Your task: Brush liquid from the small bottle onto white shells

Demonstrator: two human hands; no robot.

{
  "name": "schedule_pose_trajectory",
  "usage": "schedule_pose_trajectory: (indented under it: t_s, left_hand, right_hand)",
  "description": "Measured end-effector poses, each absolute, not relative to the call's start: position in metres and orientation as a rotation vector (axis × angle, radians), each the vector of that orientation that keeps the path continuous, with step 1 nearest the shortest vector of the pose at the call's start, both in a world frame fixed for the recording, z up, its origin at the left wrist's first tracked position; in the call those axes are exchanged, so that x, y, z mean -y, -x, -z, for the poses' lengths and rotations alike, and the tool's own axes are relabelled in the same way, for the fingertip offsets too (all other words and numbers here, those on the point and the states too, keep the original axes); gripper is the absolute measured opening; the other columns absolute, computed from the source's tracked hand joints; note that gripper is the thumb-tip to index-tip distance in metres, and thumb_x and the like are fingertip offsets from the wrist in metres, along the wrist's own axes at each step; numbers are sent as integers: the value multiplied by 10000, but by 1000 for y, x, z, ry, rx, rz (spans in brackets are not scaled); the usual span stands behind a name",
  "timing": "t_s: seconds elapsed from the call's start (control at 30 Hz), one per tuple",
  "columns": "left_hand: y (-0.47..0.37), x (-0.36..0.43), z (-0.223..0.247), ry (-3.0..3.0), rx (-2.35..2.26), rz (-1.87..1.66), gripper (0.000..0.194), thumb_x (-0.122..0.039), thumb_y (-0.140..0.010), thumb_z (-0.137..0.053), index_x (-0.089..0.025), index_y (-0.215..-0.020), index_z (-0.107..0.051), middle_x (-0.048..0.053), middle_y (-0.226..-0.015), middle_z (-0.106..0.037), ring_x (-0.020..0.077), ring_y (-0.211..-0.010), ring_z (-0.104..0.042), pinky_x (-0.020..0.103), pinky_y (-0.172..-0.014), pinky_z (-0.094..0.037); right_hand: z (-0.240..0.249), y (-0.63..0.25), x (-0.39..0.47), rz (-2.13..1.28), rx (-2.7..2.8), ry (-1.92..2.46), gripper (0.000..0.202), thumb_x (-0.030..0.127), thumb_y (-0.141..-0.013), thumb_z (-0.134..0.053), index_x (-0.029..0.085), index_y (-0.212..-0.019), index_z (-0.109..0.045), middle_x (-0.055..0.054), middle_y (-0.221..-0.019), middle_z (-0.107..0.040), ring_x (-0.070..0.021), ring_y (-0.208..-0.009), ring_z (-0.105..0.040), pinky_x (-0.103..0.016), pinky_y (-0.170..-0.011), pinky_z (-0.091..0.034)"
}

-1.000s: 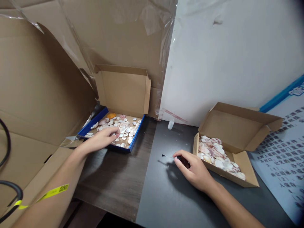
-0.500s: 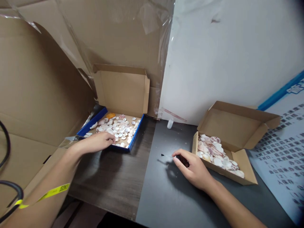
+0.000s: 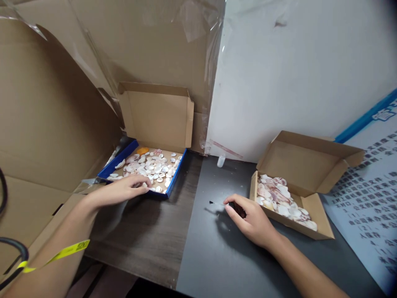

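Note:
My left hand (image 3: 135, 187) reaches over the front edge of a blue-sided cardboard box (image 3: 177, 174), its fingers bent and the thumb a little apart from them. White and pinkish seashells (image 3: 149, 165) are spread inside, with an orange shell (image 3: 143, 150) at the back. The fingertips are close to the shells by the front wall; I see nothing held between them. On the right, my right hand (image 3: 248, 217) is closed around the dark handle of a small applicator brush (image 3: 218, 203), whose thin pale stem and black tip point left above the grey mat.
An open brown box (image 3: 322, 217) of larger shells (image 3: 277, 196) stands right of my right hand. A small translucent bottle (image 3: 221, 161) is near the white wall panel (image 3: 263, 82). Printed sheets (image 3: 369, 198) lie at far right. A black cable (image 3: 15, 244) hangs by my left forearm.
The view has shifted slightly. My left thumb sits a little straighter beside the bent fingers at the box's front edge. My right hand keeps the brush in nearly the same place.

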State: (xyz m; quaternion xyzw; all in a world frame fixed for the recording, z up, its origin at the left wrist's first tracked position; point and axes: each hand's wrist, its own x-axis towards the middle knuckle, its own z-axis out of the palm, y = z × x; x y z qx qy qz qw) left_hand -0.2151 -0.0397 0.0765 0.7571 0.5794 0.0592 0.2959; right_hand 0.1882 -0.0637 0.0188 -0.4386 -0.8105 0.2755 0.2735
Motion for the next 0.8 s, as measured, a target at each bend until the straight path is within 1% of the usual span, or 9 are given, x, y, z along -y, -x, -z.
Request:
schedule_pose_trajectory:
  t_s: [0.03,0.1,0.17,0.23,0.4,0.5,0.6,0.7,0.8]
  left_hand:
    - [215,40,-76,-2020,-1539,-167,360,-497,-900,-466,-200,-979,-653,48,-1036,-680,229,-988,-605,315,-902,-422]
    - [216,39,-72,-2033,-1561,-192,373,-508,-921,-433,-188,-906,-625,44,-943,-658,212,-910,-594,302,-848,-426]
    - [215,35,-67,-2051,-1602,-239,394,-505,-936,-391,-178,-809,-569,39,-835,-607,197,-820,-563,292,-779,-419]
    - [213,29,-63,-2061,-1631,-298,385,-494,-937,-381,-177,-775,-528,34,-793,-565,189,-778,-533,289,-743,-407]
    - [206,17,-66,-2009,-1582,-412,287,-449,-916,-462,-182,-881,-562,18,-792,-549,170,-761,-506,275,-725,-395]
    - [202,16,-70,-1857,-1467,-566,270,-452,-904,-525,-187,-914,-575,3,-760,-519,135,-678,-462,246,-636,-375]
    - [202,15,-71,-1529,-1271,-805,253,-437,-871,-616,-201,-935,-552,-23,-694,-455,99,-584,-414,211,-533,-338]
    - [206,11,-68,-1226,-1124,-943,232,-362,-844,-679,-205,-928,-531,-50,-624,-356,77,-524,-359,179,-471,-314]
    - [212,4,-64,-1055,-1074,-891,186,-262,-834,-685,-190,-905,-529,-42,-634,-361,68,-506,-346,160,-423,-300]
  right_hand:
    - [-19,-188,64,-741,2180,1178,135,306,-969,-498,226,-981,-606,7,-790,-620,-137,-677,-555,-246,-621,-408]
    - [-19,-188,64,-742,2183,1173,137,303,-969,-495,225,-983,-607,6,-794,-622,-137,-674,-554,-248,-624,-409]
    - [-19,-188,64,-743,2186,1171,141,303,-970,-493,223,-986,-608,4,-798,-624,-138,-675,-555,-251,-628,-410]
    - [-19,-188,64,-741,2186,1173,142,305,-971,-492,224,-985,-607,5,-794,-622,-138,-673,-553,-251,-627,-408]
    - [-20,-189,64,-736,2183,1172,134,306,-969,-497,226,-975,-604,10,-784,-617,-138,-670,-550,-253,-633,-405]
    - [-21,-188,64,-733,2183,1170,130,303,-967,-501,225,-974,-605,10,-781,-617,-136,-667,-550,-255,-639,-407]
    - [-21,-188,64,-737,2182,1169,127,300,-967,-502,226,-980,-604,12,-781,-616,-133,-669,-551,-251,-639,-407]
    - [-21,-188,65,-728,2180,1168,129,300,-967,-502,225,-978,-606,12,-780,-614,-129,-658,-543,-250,-630,-404]
    - [-21,-187,65,-720,2182,1161,131,296,-966,-502,218,-972,-607,8,-781,-616,-130,-663,-548,-253,-639,-410]
